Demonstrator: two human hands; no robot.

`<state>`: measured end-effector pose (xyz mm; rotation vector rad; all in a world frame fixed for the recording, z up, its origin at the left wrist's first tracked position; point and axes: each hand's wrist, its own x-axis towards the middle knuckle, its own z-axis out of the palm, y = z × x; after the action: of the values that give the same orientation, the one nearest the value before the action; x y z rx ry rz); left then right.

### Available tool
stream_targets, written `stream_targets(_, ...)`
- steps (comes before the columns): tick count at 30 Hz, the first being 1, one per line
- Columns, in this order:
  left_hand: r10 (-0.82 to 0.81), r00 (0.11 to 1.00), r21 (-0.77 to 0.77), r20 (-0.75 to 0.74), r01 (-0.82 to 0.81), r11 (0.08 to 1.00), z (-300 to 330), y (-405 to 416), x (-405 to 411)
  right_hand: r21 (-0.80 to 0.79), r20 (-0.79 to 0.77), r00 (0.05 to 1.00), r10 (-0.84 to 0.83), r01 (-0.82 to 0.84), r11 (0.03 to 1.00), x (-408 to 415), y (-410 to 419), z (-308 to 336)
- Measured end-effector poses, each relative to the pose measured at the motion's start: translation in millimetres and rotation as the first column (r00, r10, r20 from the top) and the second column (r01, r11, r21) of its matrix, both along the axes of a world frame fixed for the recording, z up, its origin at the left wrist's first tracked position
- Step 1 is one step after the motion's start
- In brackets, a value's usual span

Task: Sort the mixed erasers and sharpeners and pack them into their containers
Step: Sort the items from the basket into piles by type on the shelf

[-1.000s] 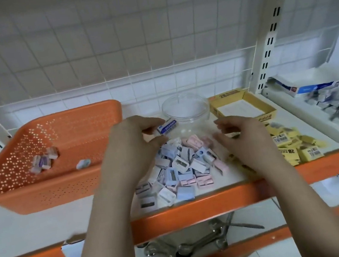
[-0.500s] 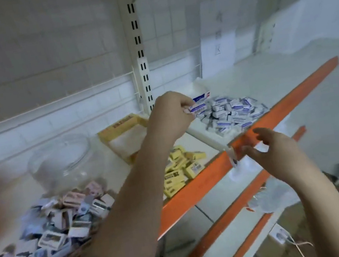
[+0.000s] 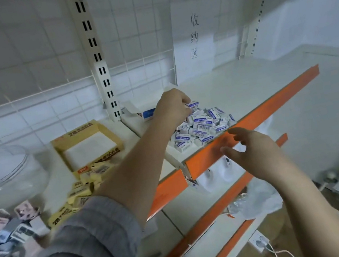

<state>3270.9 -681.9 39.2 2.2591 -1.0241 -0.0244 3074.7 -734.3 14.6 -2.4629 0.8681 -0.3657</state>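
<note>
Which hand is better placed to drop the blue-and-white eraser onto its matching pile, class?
The left. The left hand already pinches a blue-and-white eraser right over the back of the matching pile. The right hand hangs open and empty in front of the orange shelf edge, below the pile.

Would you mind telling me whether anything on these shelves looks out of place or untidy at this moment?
Yes. The yellow erasers lie scattered outside their empty yellow box, and the white erasers sit in a loose heap at the shelf's orange edge beside their open white box, so both sorts remain unpacked.
</note>
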Motion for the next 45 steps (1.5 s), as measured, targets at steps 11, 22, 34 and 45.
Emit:
stream_targets(11, 0.171, 0.985, -0.217, -0.038, -0.175, 0.960, 12, 68, -7, 0.001, 0.126, 0.988, 0.089, -0.090, 0.996, 32, 15, 15)
stream_targets(22, 0.421, 0.907, -0.124, 0.026, -0.415, 0.901, 42, 312, 4, -0.058, 0.227, 0.920, 0.319, -0.314, 0.948, 90, 176, 33)
stream_targets(34, 0.579, 0.806, 0.058, 0.127, -0.588, 0.806, 56, 627, 7, -0.005, 0.351, 0.821, 0.450, -0.479, 0.878, 136, 463, 34)
stream_targets(45, 0.718, 0.690, -0.012, 0.093, -0.720, 0.693, 40, 722, -7, -0.235, -0.426, 0.385, 0.819, -0.921, 0.310, 259, 592, 80)
